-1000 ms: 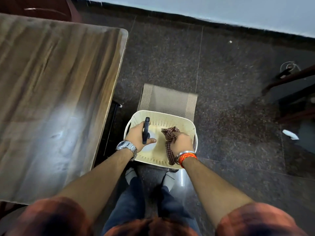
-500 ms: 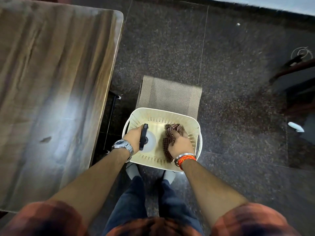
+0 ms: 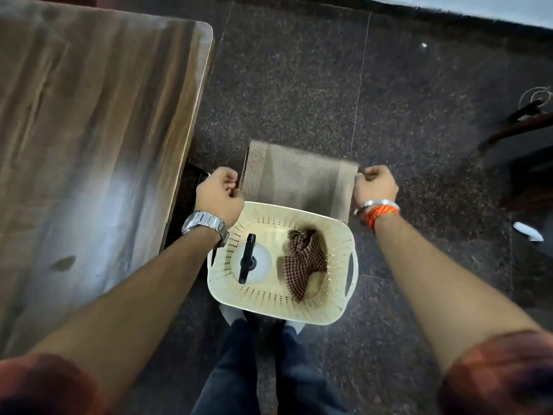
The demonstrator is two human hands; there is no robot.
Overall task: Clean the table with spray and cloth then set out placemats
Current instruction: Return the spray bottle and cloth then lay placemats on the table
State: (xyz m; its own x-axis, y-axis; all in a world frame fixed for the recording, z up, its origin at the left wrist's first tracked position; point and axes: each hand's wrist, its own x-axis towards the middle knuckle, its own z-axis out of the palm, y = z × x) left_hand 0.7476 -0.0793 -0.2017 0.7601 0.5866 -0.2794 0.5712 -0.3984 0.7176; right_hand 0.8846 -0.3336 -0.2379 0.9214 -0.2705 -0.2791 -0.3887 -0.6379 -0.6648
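A cream perforated basket (image 3: pixel 335 301) stands on the dark floor in front of my feet. Inside it are a white spray bottle with a black trigger head (image 3: pixel 249 262) and a crumpled brown checked cloth (image 3: pixel 303 262). Just beyond the basket lie beige woven placemats (image 3: pixel 299 175). My left hand (image 3: pixel 218 196) is closed on their left edge and my right hand (image 3: pixel 375 184) on their right edge. The wooden table (image 3: pixel 89 139) fills the left of the view.
Dark speckled floor tiles surround the basket. Dark furniture legs (image 3: pixel 520 127) and a white object (image 3: pixel 528 231) sit at the far right. A pale wall runs along the top right. The table's rounded corner (image 3: pixel 206 34) is close to my left hand.
My hands let go of the spray bottle and the cloth inside the basket. Both hands moved past the basket and closed on the two side edges of the placemats.
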